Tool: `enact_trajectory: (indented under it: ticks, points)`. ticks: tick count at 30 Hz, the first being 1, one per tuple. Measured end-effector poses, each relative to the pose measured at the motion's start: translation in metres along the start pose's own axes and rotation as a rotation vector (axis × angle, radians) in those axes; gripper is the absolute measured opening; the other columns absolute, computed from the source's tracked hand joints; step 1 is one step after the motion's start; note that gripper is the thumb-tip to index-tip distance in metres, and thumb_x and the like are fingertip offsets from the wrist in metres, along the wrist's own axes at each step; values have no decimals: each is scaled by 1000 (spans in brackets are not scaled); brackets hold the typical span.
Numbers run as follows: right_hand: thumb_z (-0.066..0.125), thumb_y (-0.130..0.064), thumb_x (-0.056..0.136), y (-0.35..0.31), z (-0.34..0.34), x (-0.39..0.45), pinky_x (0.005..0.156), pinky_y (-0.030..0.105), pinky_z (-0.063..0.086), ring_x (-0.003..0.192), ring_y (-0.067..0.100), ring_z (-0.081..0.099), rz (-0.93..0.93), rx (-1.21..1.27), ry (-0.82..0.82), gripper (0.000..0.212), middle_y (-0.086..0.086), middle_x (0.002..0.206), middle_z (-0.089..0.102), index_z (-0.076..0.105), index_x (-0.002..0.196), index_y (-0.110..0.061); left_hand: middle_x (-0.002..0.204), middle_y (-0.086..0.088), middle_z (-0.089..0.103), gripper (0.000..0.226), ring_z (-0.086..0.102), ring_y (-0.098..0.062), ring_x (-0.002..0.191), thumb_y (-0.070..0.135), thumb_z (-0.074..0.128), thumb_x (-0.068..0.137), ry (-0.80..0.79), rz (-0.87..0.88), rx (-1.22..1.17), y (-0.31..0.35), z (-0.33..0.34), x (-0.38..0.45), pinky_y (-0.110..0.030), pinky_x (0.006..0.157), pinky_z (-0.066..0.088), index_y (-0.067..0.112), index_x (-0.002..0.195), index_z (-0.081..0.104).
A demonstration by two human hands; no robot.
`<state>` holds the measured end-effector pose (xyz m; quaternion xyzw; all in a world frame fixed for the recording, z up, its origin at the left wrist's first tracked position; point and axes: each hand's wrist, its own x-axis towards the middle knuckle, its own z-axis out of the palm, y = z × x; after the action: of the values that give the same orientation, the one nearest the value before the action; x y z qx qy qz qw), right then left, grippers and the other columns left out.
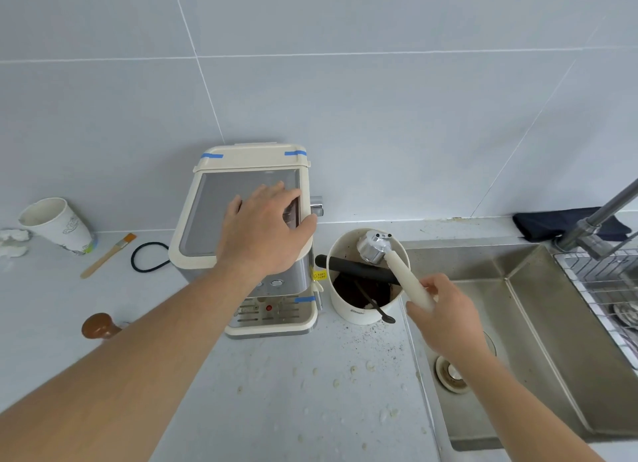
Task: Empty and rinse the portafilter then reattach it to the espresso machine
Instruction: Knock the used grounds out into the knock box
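Item: portafilter (390, 261), cream handle, steel head. Location: held over the white knock box (362, 309), head turned down above the black bar and the dark grounds, just beside the espresso machine (248, 240).

Long axis: runs from the head, far and left, down to the right hand (442, 309), near and right.

Hands: right hand closed around the handle's end; left hand (266, 223) flat and spread on the machine's top, gripping nothing.

Next station, judged: sink (518, 323), on the right hand's side of the surface (293, 392).
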<state>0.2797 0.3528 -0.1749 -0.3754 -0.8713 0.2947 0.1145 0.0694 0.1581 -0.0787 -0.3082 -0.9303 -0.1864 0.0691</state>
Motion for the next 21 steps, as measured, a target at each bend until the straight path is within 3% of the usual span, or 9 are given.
enact_trajectory:
  ticks: [4, 8, 16, 21]
  points:
    - [73, -16, 79, -9, -14, -6, 49, 36, 58, 57, 18, 69, 149, 349, -62, 21, -6, 83, 66, 60, 91, -28, 146, 4, 50, 55, 40, -21, 135, 65, 37, 86, -18, 13, 10, 0, -1, -1, -51, 113, 22, 35, 130, 52]
    - [70, -8, 82, -16, -23, -17, 40, 22, 49, 50, 17, 68, 288, 693, -123, 18, 7, 74, 73, 67, 97, -18, 130, 5, 56, 53, 47, -19, 122, 63, 32, 87, -26, 39, 15, 2, -4, -2, -49, 109, 29, 33, 124, 55]
    - [59, -13, 92, -29, -30, -42, 36, 28, 40, 49, 21, 56, 405, 1177, -257, 16, 15, 78, 68, 69, 98, -2, 95, 7, 47, 39, 48, -20, 101, 59, 29, 87, -44, 80, 58, 4, -8, -3, -50, 96, 37, 28, 98, 50]
    - [61, -23, 89, -48, -34, -59, 35, 27, 41, 47, 19, 53, 449, 1358, -281, 32, 14, 76, 67, 59, 109, 2, 106, 4, 52, 43, 45, -21, 108, 59, 28, 87, -70, 104, 51, 3, -8, -4, -52, 101, 34, 27, 104, 52]
